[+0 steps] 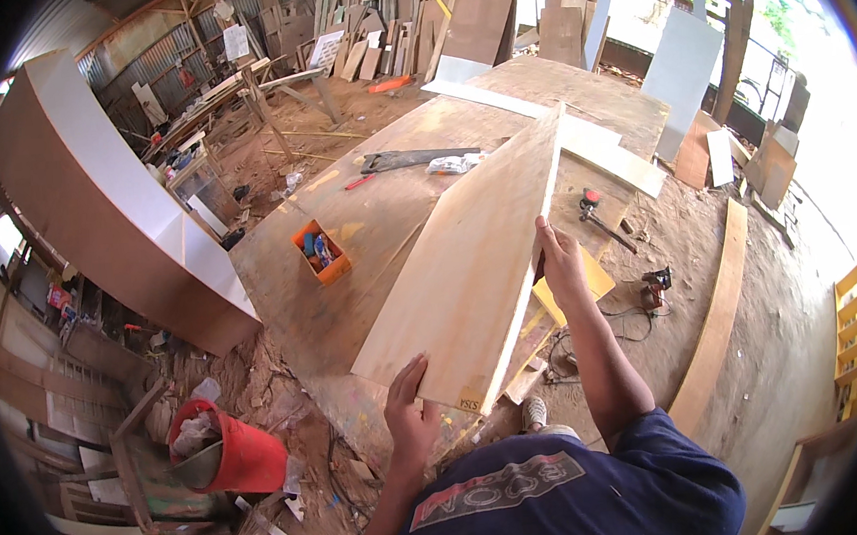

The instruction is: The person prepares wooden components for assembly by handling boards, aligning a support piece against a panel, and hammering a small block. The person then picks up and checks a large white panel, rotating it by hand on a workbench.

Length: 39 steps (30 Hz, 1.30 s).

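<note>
A long pale plywood board (pixel 450 296) lies slanted over the worn wooden worktable (pixel 295 334). My left hand (pixel 411 401) grips its near left corner, fingers curled on top. My right hand (pixel 560 259) is closed on its right edge, about halfway along. Behind the board lie a hand saw (pixel 393 161), a red pencil-like item (pixel 358 182) and small white packets (pixel 455 165). An orange bin of small items (pixel 329 268) is to the left. A long pale strip (pixel 623 165) and a red-and-black clamp-like tool (pixel 609 225) are to the right, and a yellow piece (pixel 587 287) is partly hidden behind my right hand.
A tall curved cabinet (pixel 100 189) stands at the left, above a red bucket (pixel 254 455). A power tool with a cable (pixel 656 291) and a long curved plank (pixel 708 339) are on the right floor. Sheets (pixel 473 24) lean at the back; yellow shelving (pixel 854 320) stands far right.
</note>
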Available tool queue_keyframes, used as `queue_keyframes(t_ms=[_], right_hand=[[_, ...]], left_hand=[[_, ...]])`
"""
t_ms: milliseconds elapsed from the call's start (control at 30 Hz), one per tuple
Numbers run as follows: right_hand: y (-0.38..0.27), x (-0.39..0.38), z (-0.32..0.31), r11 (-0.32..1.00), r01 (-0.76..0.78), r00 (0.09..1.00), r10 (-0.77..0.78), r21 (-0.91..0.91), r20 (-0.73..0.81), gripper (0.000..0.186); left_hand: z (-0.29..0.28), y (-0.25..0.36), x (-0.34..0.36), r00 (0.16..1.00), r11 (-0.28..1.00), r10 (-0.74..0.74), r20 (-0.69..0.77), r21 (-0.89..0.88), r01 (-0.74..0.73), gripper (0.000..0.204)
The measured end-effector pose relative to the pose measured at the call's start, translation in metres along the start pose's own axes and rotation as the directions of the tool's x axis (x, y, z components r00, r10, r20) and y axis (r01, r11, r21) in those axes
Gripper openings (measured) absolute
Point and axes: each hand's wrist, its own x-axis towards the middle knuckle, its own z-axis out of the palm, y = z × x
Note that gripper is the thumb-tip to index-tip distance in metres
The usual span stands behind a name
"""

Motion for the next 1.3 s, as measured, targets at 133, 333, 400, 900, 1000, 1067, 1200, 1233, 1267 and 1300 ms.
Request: queue_keyframes(t_ms=[133,333,400,900,1000,1067,1200,1233,1267,1300], right_hand=[[-0.001,-0.007,-0.004,0.999,-0.016,0.999,0.014,-0.031,-0.044,0.062],[0.029,-0.016,-0.033,0.994,-0.09,0.993,0.085,-0.061,-0.083,0.058],[0.037,-0.021,-0.043,0.993,-0.106,0.99,0.1,-0.06,-0.104,0.057],[0.059,-0.049,-0.047,0.979,-0.201,0.971,0.201,0.014,-0.126,0.05],[0.08,-0.046,-0.09,0.979,-0.196,0.961,0.181,-0.055,-0.209,0.055],[0.079,-0.046,-0.078,0.981,-0.18,0.973,0.166,-0.074,-0.161,0.056],[0.06,-0.047,-0.079,0.975,-0.208,0.967,0.194,-0.074,-0.166,0.058],[0.058,-0.046,-0.079,0.968,-0.249,0.955,0.241,-0.03,-0.171,0.058],[0.06,-0.044,-0.079,0.975,-0.219,0.963,0.209,-0.04,-0.171,0.059],[0.061,-0.043,-0.078,0.975,-0.217,0.965,0.206,-0.048,-0.164,0.059]], left_hand=[[-0.019,-0.013,0.008,0.969,0.998,0.018,0.248,-0.067,-0.001,0.074],[-0.025,-0.061,0.015,0.726,0.971,-0.235,0.647,0.121,0.206,0.112],[-0.012,-0.053,0.027,0.662,0.954,-0.281,0.695,0.124,0.274,0.116],[0.011,-0.274,-0.007,0.797,0.832,-0.334,0.504,0.555,-0.001,0.084],[-0.011,-0.258,0.014,0.284,0.241,-0.956,0.08,0.768,0.594,0.085],[-0.04,-0.263,0.001,0.47,0.422,-0.875,0.116,0.658,0.624,0.084],[0.012,-0.157,0.031,0.751,0.785,-0.616,0.236,0.255,0.564,0.08],[0.029,-0.115,0.036,0.811,0.875,-0.484,0.33,0.165,0.455,0.081],[0.038,-0.084,0.037,0.853,0.939,-0.332,0.403,0.061,0.337,0.082],[0.038,-0.068,0.037,0.855,0.938,-0.336,0.396,0.056,0.342,0.082]])
